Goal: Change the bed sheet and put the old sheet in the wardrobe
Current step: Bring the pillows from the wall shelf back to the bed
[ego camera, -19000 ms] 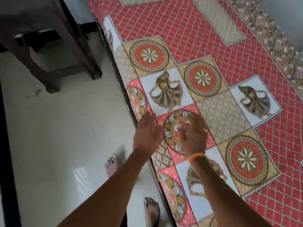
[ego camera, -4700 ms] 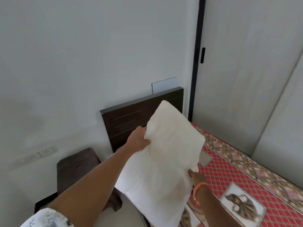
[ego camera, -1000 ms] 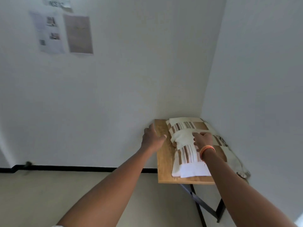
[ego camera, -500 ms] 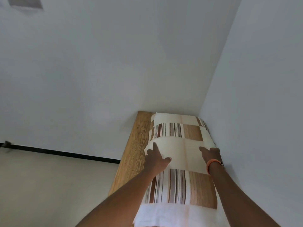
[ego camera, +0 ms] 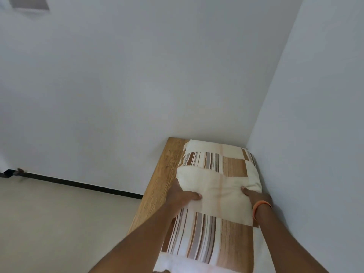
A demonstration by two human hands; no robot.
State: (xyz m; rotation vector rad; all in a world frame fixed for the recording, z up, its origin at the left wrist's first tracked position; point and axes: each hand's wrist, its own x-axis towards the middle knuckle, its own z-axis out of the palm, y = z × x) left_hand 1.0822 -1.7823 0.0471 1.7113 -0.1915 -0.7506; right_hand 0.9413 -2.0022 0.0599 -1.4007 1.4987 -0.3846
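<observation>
Two pillows in cream covers with brown stripes lie stacked on a wooden table (ego camera: 160,186) in the room corner. My left hand (ego camera: 182,197) grips the left edge of the upper striped pillow (ego camera: 220,187), thumb on top and fingers tucked beneath. On the pillow's right edge my right hand (ego camera: 254,196), with an orange band on the wrist, holds it the same way. The lower striped pillow (ego camera: 206,238) reaches toward me, and a plain white pillow (ego camera: 173,264) shows under it at the bottom. No bed, sheet or wardrobe is in view.
White walls close in the table behind and on the right. A pale tiled floor (ego camera: 59,223) with a black skirting strip (ego camera: 78,184) lies to the left. A paper (ego camera: 29,2) hangs on the wall at the top left.
Half a second ago both hands lay flat on top of the upper pillow. Now they have slid out to its side edges and curl round them.
</observation>
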